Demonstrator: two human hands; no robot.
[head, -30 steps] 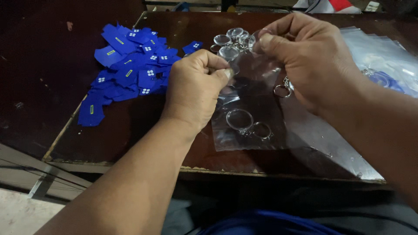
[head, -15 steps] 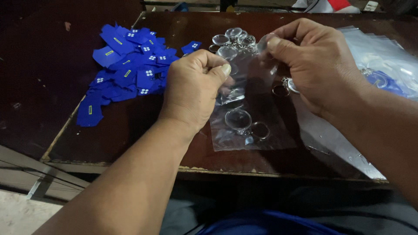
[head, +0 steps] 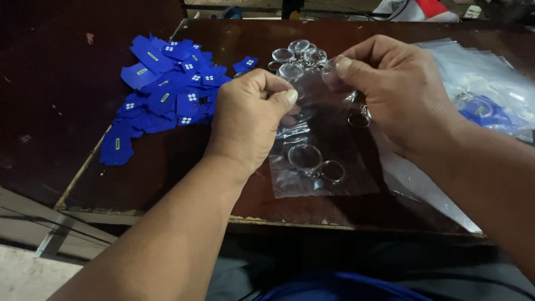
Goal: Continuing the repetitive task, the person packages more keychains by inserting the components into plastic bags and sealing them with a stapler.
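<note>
A small clear plastic bag (head: 323, 167) hangs between both hands above a dark wooden table (head: 167, 167). My left hand (head: 248, 120) pinches its top left edge between thumb and fingers. My right hand (head: 398, 92) pinches the top right edge. Inside the bag, near its bottom, lies a round clear keychain (head: 305, 158) with a metal ring (head: 333, 170). A second metal ring (head: 358, 118) shows by my right palm.
A pile of small blue tags (head: 167, 89) lies at the left of the table. Several round clear keychains (head: 298, 53) sit just beyond my hands. A stack of clear bags (head: 490, 83), some with blue contents, lies at the right. The table's front edge runs below my arms.
Both hands have kept their grip on the bag's top edge, with the right thumb shifting slightly along it. The keychain stays at the bag's bottom.
</note>
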